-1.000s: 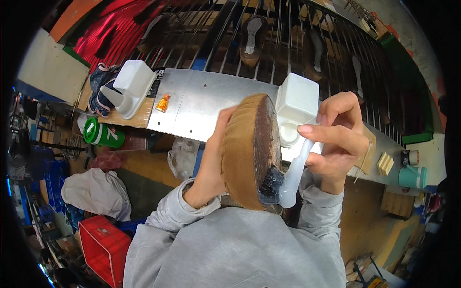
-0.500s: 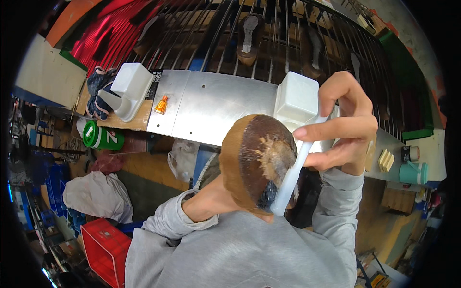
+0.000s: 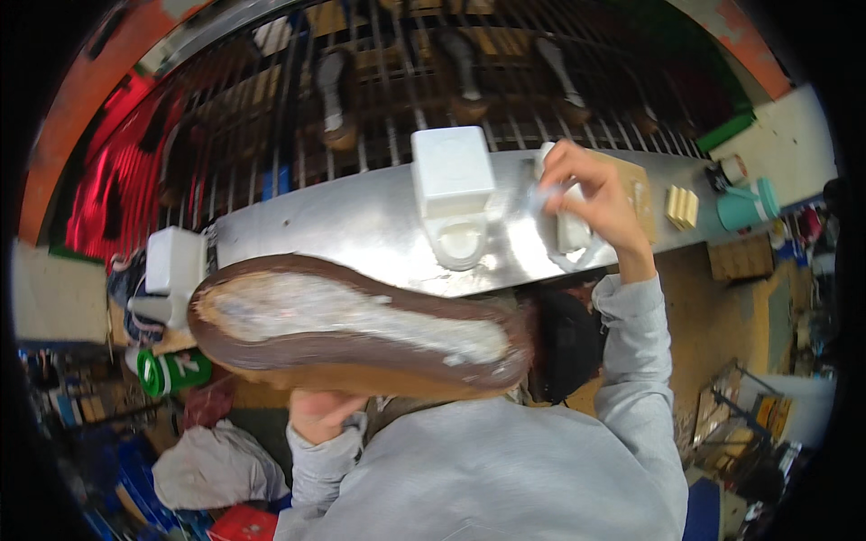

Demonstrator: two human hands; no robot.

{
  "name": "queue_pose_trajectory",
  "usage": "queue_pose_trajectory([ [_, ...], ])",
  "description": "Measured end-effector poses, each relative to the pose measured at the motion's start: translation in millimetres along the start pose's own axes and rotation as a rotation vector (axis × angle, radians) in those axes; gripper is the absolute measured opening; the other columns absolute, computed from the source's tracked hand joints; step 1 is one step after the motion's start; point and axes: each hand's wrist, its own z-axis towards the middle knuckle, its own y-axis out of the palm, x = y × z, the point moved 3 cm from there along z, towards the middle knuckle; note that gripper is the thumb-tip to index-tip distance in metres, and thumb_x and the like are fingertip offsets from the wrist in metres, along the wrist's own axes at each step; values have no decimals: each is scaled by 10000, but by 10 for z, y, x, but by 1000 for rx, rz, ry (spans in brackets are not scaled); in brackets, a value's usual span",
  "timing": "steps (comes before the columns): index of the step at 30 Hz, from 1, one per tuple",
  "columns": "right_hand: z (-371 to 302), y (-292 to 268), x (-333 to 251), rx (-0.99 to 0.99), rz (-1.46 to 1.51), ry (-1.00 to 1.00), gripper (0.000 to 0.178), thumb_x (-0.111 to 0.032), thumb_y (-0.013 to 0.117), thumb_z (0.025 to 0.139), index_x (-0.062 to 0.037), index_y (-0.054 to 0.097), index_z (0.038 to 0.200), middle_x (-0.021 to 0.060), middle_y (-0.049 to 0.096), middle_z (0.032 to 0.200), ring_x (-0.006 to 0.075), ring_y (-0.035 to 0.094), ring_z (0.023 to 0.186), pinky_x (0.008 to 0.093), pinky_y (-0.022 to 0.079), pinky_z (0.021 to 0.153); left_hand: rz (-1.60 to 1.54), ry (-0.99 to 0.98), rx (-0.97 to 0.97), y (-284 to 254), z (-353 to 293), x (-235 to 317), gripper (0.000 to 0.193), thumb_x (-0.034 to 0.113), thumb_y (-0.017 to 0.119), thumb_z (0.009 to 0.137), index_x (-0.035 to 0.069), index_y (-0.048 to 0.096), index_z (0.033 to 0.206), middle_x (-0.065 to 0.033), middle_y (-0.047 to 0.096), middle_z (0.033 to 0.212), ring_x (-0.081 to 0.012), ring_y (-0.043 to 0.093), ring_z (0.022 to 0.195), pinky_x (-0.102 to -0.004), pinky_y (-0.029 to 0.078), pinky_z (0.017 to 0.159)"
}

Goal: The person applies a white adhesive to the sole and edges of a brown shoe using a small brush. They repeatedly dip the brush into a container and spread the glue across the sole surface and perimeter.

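A brown shoe upper (image 3: 442, 383), drawn over a form, lies on its side across the middle with its bottom facing me. A long whitish smeared patch (image 3: 352, 311) covers that bottom. My left hand (image 3: 329, 412) holds the shoe from below near its wide end; most of its fingers are hidden behind it. Above the bench, my right hand (image 3: 597, 189) has its fingers bent together around a pale thing blurred by motion. Just below those fingers stands a white object (image 3: 574, 227). To its left is a white pot with a round cup (image 3: 458, 239).
A metal bench (image 3: 352, 225) runs across. Behind it, a rack of bars (image 3: 397, 99) carries several shoes. Pale blocks (image 3: 682, 207) and a teal mug (image 3: 747, 205) stand at the right. A second white pot (image 3: 174, 261) and a green tub (image 3: 171, 371) are at the left.
The shoe has swung from end-on to lengthwise, its bottom showing. My right hand has moved up and away from it; the pale stick it held no longer shows clearly. The view has shifted right.
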Motion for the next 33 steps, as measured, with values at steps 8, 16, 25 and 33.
queue_pose_trajectory([
  [8,-259,-846,894,564,-411,313,238,-221,785,874,-5,762,972,43,705,806,101,633,729,260,507,708,-301,15,38,-434,434,504,1253,588,809,753,197,-12,1615,-275,343,1425,-432,487,1259,-634,485,1028],
  [16,-35,-752,1319,493,-699,545,274,-242,864,730,-26,788,880,112,741,744,224,715,679,333,555,688,-281,-156,-23,-566,355,691,1174,586,754,806,268,-27,1623,-217,446,1276,-394,611,970,-585,500,882],
  [25,-374,-687,1026,605,-803,7,197,-116,757,775,-39,782,955,143,745,873,288,712,798,363,549,732,-250,-130,19,-475,391,720,1063,510,764,841,237,95,1620,-163,435,1274,-313,593,954,-481,487,914],
  [33,-373,-709,1311,619,-428,327,278,-167,837,758,-24,745,977,82,728,872,158,676,776,290,523,694,-336,-108,-33,-558,396,623,1057,517,768,838,246,109,1619,-156,440,1280,-308,594,956,-464,488,921],
])
